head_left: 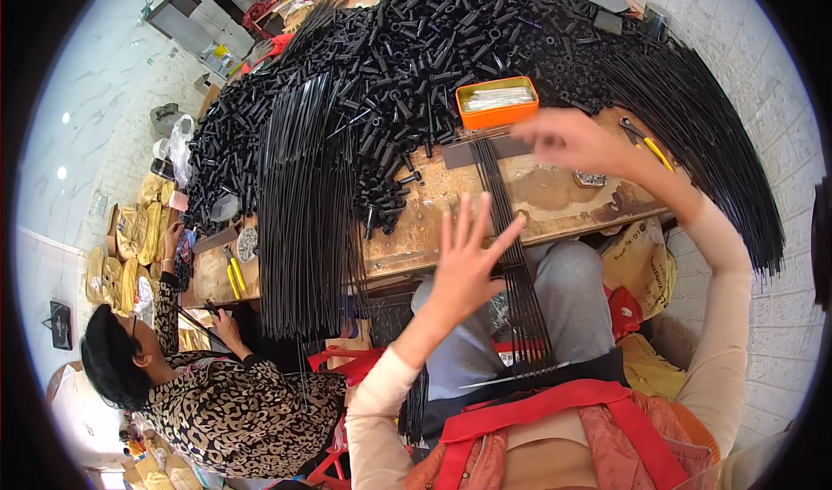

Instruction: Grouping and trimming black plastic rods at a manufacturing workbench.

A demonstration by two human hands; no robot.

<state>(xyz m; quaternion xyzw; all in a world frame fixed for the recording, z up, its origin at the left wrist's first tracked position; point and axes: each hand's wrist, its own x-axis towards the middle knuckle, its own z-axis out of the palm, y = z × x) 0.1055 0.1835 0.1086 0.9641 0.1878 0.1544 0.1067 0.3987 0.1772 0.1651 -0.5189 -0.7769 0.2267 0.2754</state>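
Note:
My left hand (pixel 468 269) is raised near the table's front edge, fingers spread, nothing in it. Just right of it, a row of thin black rods (pixel 520 291) runs from the table down over my lap. The rods' far ends lie on a flat dark bar (pixel 459 155) on the tabletop. Over the bar's right end hovers my right hand (pixel 568 139), its fingers bent and blurred; whether they hold anything I cannot make out. Close by stands an orange tin (pixel 497 116) with thin white sticks inside. A thin pale stick (pixel 511 376) lies across my lap beneath the rods.
A large heap of black tubular parts (pixel 416 48) covers the back of the wooden table (pixel 407 252). Long black rods (pixel 303 204) overhang its front at left, more (pixel 719 135) at right. Yellow-handled pliers (pixel 657 150) and a small metal-parts box (pixel 590 179) lie right. A co-worker (pixel 234 403) sits left.

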